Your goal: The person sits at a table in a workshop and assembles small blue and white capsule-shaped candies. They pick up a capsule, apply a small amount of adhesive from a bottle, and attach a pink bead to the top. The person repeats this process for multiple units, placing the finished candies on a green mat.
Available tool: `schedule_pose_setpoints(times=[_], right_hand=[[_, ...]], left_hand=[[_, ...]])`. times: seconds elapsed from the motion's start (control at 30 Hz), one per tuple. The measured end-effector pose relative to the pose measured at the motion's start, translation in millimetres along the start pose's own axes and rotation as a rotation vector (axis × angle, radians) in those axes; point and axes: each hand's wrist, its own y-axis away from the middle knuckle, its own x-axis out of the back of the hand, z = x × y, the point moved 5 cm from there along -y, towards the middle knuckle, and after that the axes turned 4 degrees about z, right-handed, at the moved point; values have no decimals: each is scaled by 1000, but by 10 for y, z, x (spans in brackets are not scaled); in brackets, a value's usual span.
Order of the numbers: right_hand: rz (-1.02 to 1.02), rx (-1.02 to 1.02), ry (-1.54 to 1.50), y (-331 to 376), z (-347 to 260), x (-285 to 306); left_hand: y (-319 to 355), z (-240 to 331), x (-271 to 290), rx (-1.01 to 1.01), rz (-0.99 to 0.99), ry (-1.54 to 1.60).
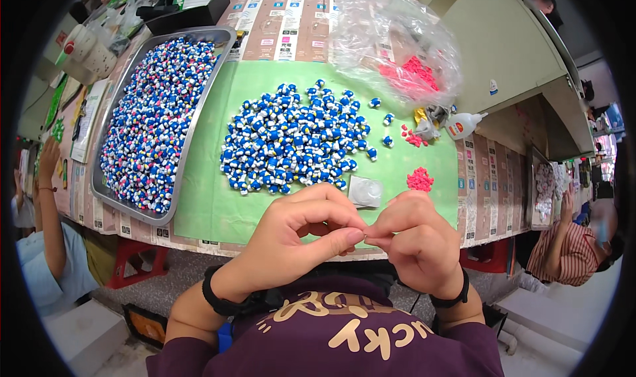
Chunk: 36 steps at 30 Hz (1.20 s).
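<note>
My left hand (301, 234) and my right hand (414, 241) meet fingertip to fingertip just over the near table edge, pinching something too small to make out. Beyond them on the green mat (212, 198) lies a heap of small blue-and-white figurines (295, 138). A small pile of pink pieces (419, 178) sits to the right of my hands, with a clear round lid (366, 191) beside it. Both wrists wear black bands.
A metal tray (173, 195) full of the same figurines stands at left. A clear plastic bag (397, 46) with pink pieces lies at back right, a white glue bottle (464, 124) near it. Other people sit at the left and right table edges.
</note>
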Motion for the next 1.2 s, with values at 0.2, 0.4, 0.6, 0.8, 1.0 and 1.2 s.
schedule_pose_setpoints(times=[0.2, 0.4, 0.6, 0.8, 1.0, 1.2], right_hand=[[96, -399, -323, 59, 105, -44], [188, -651, -581, 150, 207, -182], [-86, -468, 25, 29, 462, 101], [-287, -311, 337, -6, 537, 51], [-306, -323, 379, -18, 561, 24], [-129, -456, -127, -198, 244, 60]], left_hand=[[3, 161, -25, -380, 110, -437], [11, 123, -33, -403, 198, -509], [-13, 56, 78, -304, 206, -487], [101, -15, 337, -71, 312, -253], [118, -43, 387, -25, 315, -52], [90, -79, 295, -14, 292, 161]])
